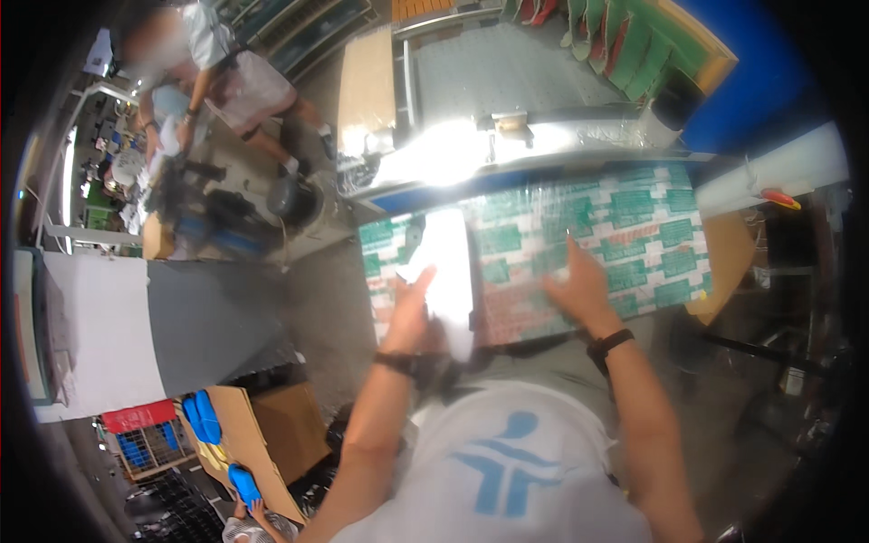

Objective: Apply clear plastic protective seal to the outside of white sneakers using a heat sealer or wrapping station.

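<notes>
In front of me lies a flat board or sheet (670,262) with a green, white and reddish printed pattern. My left hand (412,312) is closed on a long, narrow white piece (450,271) that stretches across the left half of this surface. Glare washes out the piece, so its exact kind does not show. Over the middle of the patterned surface is my right hand (587,285), its index finger stretched forward and its thumb apart. Nothing shows between those fingers. Whether they touch the surface I cannot tell.
A shiny metal edge (543,140) runs behind the board, and a grey panel (507,72) lies beyond it. Green and red pieces (625,45) stand in a rack, far right. A grey-and-white table (95,317) stands left, above a cardboard box (285,425). A person (240,86) works far left.
</notes>
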`<state>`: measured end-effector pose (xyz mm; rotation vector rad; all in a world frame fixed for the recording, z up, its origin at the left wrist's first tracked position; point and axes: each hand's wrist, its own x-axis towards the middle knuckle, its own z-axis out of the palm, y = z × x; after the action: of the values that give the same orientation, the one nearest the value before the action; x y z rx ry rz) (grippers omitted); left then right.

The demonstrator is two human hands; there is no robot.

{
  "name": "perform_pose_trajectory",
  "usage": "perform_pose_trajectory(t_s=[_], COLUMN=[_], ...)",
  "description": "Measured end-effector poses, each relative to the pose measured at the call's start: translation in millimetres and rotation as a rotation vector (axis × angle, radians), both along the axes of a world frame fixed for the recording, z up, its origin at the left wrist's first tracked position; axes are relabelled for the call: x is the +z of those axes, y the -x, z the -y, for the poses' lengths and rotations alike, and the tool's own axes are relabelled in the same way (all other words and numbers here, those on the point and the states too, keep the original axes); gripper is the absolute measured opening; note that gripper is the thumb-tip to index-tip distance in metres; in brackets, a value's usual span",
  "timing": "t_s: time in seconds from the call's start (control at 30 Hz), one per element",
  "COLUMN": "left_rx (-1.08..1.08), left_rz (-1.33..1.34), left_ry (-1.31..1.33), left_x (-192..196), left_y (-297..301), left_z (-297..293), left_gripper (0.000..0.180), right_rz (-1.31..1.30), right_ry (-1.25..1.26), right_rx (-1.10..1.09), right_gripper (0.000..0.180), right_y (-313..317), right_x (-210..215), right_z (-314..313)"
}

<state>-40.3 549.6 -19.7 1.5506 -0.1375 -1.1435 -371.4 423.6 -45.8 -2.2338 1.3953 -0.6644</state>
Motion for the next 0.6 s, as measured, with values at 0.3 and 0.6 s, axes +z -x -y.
perform_pose_trajectory(t_s=[0.3, 0.6], left_rx=[-0.381, -0.635], left_rz=[1.127, 1.529], left_ry=[0.156, 0.422], left_x=[119, 113], left_y=[-53, -222], left_z=[84, 346], left_gripper=[0.084, 0.08], right_rz=[0.032, 0.068], right_ry=[0.177, 0.162], right_rx=[0.005, -0.012], right_gripper=[0.046, 0.04], right_y=[-4, 5], right_x=[-12, -15], right_z=[2, 4])
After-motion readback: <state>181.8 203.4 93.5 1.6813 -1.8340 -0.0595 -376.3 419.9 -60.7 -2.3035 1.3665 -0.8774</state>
